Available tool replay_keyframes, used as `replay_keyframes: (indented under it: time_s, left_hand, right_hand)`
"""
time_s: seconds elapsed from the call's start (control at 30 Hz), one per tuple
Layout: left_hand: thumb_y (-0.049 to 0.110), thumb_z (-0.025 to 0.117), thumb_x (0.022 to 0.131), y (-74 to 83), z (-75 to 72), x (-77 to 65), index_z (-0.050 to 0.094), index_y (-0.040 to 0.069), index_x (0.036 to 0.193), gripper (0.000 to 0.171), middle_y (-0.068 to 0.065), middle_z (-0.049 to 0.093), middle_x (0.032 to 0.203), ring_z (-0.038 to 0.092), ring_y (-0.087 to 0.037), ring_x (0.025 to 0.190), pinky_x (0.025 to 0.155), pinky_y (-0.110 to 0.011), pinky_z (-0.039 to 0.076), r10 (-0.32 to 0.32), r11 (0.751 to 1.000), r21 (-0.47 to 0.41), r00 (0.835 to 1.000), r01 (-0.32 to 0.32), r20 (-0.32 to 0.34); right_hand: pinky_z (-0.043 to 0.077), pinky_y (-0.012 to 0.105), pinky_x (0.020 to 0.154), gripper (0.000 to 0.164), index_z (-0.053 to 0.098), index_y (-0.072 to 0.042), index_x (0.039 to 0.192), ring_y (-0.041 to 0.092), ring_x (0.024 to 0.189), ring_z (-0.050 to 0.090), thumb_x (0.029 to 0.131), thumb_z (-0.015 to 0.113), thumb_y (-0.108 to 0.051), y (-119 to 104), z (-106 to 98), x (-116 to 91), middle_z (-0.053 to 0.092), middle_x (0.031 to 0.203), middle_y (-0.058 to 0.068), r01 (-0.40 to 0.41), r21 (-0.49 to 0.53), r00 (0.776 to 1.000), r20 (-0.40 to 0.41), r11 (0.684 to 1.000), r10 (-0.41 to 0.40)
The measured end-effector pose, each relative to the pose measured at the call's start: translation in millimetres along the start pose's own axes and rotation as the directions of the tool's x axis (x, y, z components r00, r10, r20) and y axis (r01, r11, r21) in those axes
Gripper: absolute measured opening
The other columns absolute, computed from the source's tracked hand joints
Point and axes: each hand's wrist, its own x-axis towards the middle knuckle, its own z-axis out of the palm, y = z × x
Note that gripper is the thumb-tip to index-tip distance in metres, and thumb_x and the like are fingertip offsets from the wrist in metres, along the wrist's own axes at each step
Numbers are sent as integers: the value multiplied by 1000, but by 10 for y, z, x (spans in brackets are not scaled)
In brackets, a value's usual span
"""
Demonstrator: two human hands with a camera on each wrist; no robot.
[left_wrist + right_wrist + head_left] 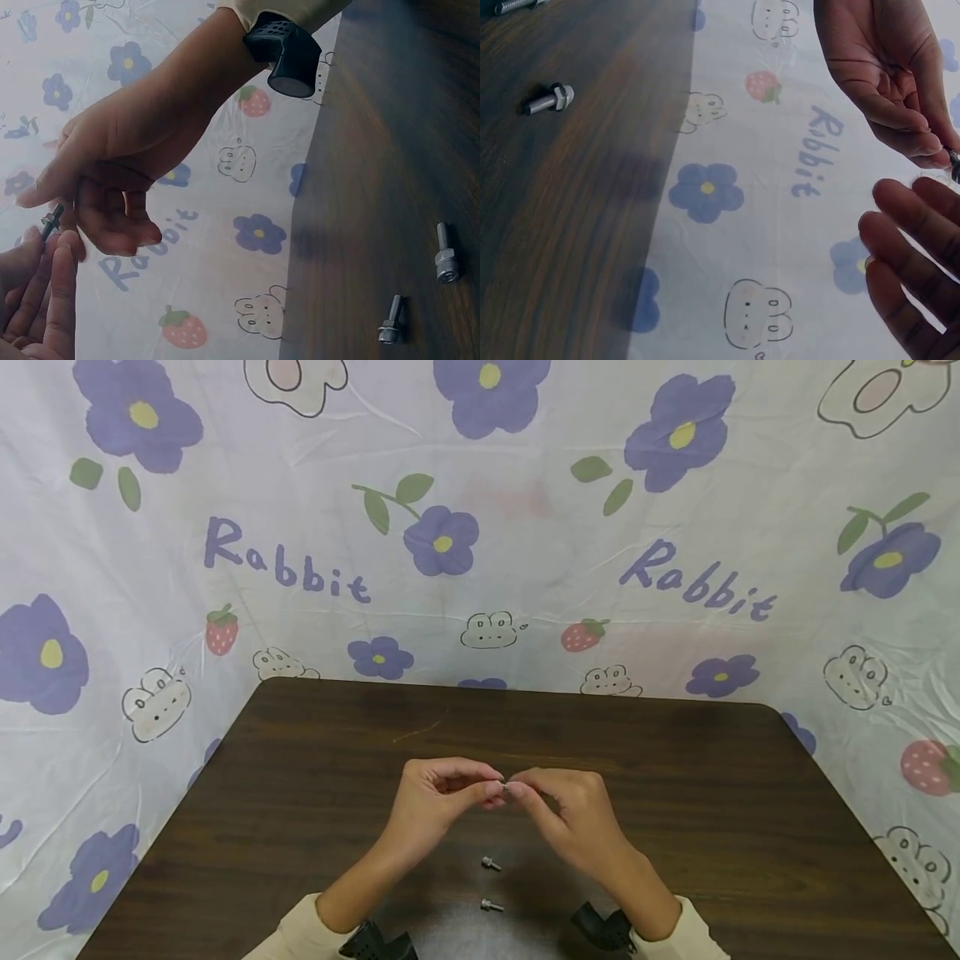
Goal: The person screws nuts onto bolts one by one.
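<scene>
Both hands meet above the middle of the table. My left hand (pixel 438 797) pinches a small metal bolt (pixel 51 220) between thumb and fingertips, its threaded end pointing up in the left wrist view. A small nut or collar shows around its shank. My right hand (pixel 573 810) comes from the other side, thumb and forefinger closing on the bolt's free end; its other fingers (pixel 907 262) are spread loosely. Fingertips hide much of the bolt in the head view. Two loose bolts, an upper one (pixel 491 863) and a lower one (pixel 492 905), lie on the table below the hands.
The dark wooden table (pixel 300 827) has rounded far corners. Behind it and at its sides hangs a white cloth (pixel 525 560) printed with flowers, rabbits and strawberries. Black camera mounts (pixel 603 928) sit on both wrists by the cream sleeves.
</scene>
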Motion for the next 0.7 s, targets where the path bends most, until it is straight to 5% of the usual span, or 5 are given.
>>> replay_keyframes:
  time_s: [0.23, 0.7]
  left_hand:
    - [6, 76, 91, -3, -32, 5, 76, -3, 99, 12, -16, 76, 92, 76, -24, 78, 73, -42, 64, 7, 1000, 22, 1000, -6, -22]
    - [4, 75, 92, -12, -26, 1, 75, -5, 102, 13, -19, 76, 93, 76, -26, 79, 73, -43, 64, 13, 1000, -15, 1000, -13, 4]
  right_hand:
    - [60, 23, 60, 22, 71, -4, 106, 12, 68, 72, 98, 71, -24, 6, -11, 30, 76, 85, 4, 64, 54, 998, -22, 996, -63]
    - [60, 26, 61, 19, 76, -6, 92, 13, 73, 74, 101, 66, -20, 9, -10, 35, 77, 86, 4, 84, 27, 996, -24, 996, -83]
